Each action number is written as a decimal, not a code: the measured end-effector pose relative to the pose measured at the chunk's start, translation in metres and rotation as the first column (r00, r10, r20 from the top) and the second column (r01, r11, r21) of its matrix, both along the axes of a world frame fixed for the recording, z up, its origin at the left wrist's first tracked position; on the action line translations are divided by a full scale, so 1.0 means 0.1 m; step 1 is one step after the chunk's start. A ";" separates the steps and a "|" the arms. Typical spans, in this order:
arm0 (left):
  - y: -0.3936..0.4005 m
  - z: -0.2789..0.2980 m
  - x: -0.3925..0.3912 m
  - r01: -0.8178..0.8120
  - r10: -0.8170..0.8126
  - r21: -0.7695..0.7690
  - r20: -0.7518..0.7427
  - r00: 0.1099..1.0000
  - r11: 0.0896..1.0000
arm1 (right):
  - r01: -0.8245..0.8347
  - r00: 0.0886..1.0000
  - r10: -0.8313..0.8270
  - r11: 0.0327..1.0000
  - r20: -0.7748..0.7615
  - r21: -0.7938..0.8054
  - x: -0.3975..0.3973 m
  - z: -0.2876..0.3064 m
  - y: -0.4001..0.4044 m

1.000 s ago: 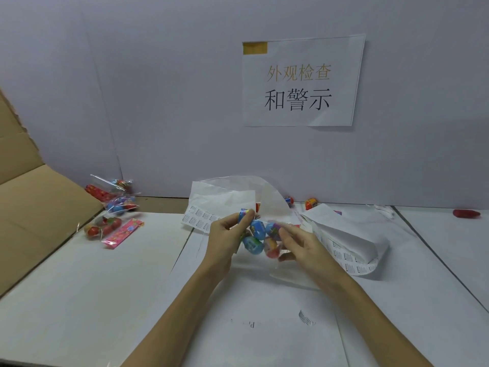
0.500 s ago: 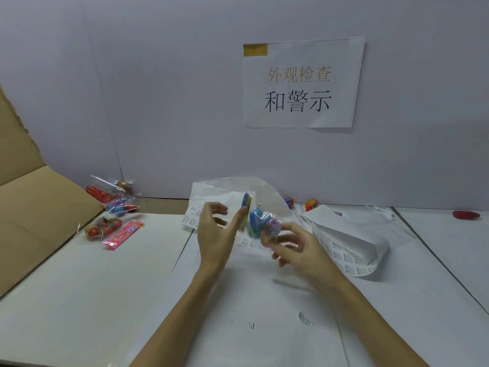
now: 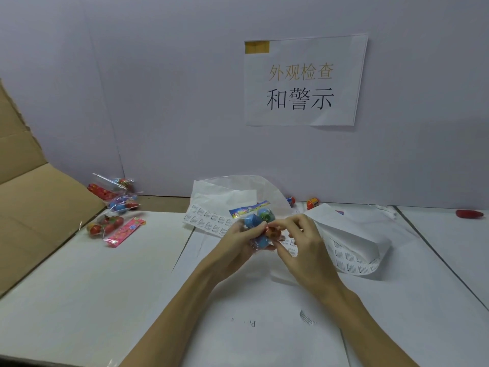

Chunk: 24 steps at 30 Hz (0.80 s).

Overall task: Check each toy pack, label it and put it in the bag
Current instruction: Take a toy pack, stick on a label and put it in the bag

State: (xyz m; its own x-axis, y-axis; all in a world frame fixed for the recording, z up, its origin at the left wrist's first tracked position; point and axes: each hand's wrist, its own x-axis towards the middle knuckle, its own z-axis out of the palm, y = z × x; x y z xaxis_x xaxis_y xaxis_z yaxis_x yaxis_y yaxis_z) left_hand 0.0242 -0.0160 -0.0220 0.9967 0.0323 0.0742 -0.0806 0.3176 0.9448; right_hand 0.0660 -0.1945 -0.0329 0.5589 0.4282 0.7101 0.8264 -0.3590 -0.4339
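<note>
Above the table, both hands meet, fingers curled, gripping the toy pack.

toy packs: 1 held, about 4 at left | label sheets: 2 | wall sign: 1

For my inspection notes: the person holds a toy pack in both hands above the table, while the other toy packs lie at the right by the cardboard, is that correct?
Not quite. In the head view both hands do hold the toy pack, but the other toy packs lie at the left by the cardboard, not the right.
</note>
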 end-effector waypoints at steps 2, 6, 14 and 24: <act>0.02 -0.01 -0.02 0.006 -0.005 -0.033 0.021 1.000 0.999 | -0.029 0.998 0.030 0.999 -0.050 0.027 0.00 -0.02 0.01; 0.01 0.04 -0.04 -0.121 0.124 -0.067 0.047 0.991 0.990 | -0.120 0.952 0.163 0.978 -0.259 0.172 -0.02 0.02 0.03; 0.06 0.00 -0.07 -0.259 0.143 0.478 0.266 0.953 0.839 | -0.123 0.527 0.526 0.824 -0.668 0.553 0.00 0.02 0.12; -0.03 -0.06 -0.04 -0.354 0.214 0.518 0.310 0.926 0.779 | -0.054 0.659 0.393 0.875 -0.641 0.481 0.07 -0.01 0.07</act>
State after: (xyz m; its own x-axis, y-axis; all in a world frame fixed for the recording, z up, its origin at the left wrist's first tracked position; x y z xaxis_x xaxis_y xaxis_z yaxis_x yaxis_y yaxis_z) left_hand 0.0204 -0.0187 -0.0283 0.9020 0.1952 0.3852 -0.3104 -0.3271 0.8926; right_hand 0.0726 -0.1874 -0.0341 0.8780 0.3937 0.2723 0.2384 0.1335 -0.9619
